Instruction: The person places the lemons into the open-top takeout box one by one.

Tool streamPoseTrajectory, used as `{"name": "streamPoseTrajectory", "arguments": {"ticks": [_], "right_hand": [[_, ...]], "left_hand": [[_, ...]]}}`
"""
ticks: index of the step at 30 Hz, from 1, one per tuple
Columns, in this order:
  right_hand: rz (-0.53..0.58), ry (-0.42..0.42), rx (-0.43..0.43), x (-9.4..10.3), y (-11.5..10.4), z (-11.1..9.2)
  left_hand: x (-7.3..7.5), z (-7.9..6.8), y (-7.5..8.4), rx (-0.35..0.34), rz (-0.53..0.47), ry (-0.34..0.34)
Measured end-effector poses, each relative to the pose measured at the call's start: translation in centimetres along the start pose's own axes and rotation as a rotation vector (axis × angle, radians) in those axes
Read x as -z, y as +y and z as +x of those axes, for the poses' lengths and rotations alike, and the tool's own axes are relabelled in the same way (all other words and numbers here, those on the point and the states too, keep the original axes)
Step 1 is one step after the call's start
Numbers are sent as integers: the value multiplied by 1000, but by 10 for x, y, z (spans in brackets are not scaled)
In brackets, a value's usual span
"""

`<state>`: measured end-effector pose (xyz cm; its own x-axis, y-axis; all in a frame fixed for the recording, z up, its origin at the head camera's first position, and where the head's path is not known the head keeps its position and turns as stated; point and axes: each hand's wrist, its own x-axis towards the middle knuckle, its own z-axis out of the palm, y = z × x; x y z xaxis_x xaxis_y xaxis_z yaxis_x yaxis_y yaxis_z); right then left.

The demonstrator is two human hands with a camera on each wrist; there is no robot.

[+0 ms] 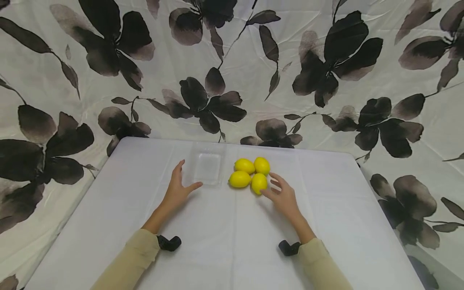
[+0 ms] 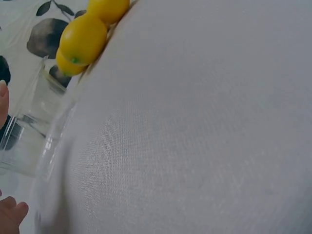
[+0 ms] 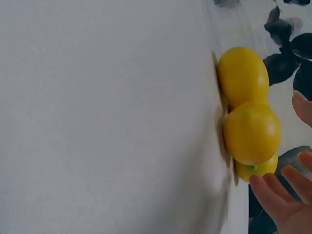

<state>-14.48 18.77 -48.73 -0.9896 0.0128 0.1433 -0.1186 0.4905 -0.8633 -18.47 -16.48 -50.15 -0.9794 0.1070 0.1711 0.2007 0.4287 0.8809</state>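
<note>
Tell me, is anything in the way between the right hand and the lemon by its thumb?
Nothing I can see: the right hand is right beside that lemon. On its other side, though, another lemon sits between it and the clear tray.

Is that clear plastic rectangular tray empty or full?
Empty: nothing shows inside the clear plastic tray, and the four yellow oval lemons sit beside it.
</note>
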Motion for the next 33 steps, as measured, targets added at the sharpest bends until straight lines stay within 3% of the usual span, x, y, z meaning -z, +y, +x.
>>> {"name": "streamPoseTrajectory", "arguments": {"ticks": [7, 13, 18, 33], "right_hand": [[65, -96, -123, 4, 2, 13], [87, -161, -121, 2, 7, 21], [63, -164, -122, -2, 8, 24], [16, -194, -148, 14, 8, -3]], "left_hand": [[2, 13, 2, 22, -166, -77], [0, 22, -13, 54, -154, -120], [-1, 28, -20, 20, -186, -127], [-17, -36, 9, 37, -223, -42]]}}
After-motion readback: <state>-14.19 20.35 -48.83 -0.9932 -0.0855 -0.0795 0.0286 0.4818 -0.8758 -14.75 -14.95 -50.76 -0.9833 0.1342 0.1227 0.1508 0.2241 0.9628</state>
